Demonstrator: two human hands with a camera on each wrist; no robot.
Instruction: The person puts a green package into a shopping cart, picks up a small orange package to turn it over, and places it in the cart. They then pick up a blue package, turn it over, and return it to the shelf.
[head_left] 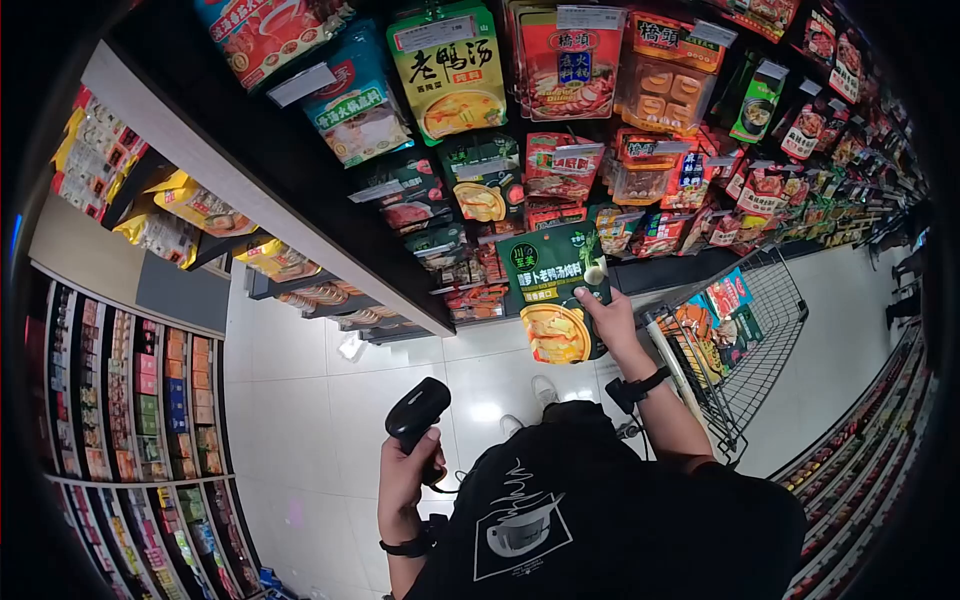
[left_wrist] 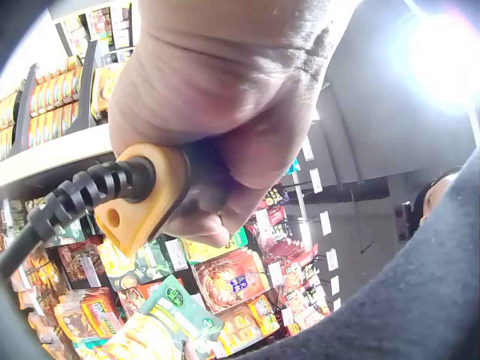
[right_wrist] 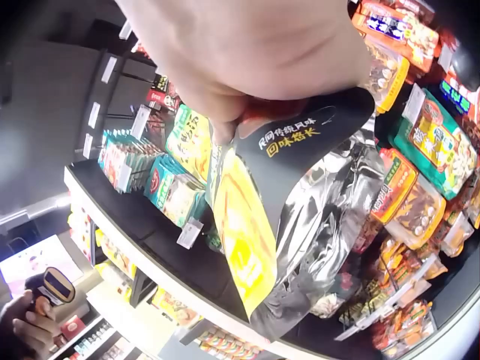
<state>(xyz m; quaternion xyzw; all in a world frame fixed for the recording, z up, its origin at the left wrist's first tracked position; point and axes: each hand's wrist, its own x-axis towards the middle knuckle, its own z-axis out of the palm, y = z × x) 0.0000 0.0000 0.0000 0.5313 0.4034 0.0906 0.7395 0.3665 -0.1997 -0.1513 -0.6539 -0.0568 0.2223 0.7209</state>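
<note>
In the head view my left hand (head_left: 405,478) grips the handle of a black handheld barcode scanner (head_left: 420,408), its head tilted up toward the shelf. The left wrist view shows the scanner's yellow-edged handle end (left_wrist: 154,191) with a ribbed black cable (left_wrist: 82,191) coming out of it. My right hand (head_left: 608,322) pinches the right edge of a dark green soup seasoning packet (head_left: 530,290), thumb on its printed front. This packet is upright in front of the shelf, with a yellow soup picture low on it. In the right wrist view the packet's silvery bottom fold (right_wrist: 330,202) shows.
Packed racks of hanging seasoning packets (head_left: 450,75) rise ahead, with price tags jutting out. A wire shopping cart (head_left: 775,310) holding several packets stands at the right. A white shelf edge (head_left: 270,190) runs along the left, and more shelving (head_left: 140,390) stands beyond the tiled floor (head_left: 300,420).
</note>
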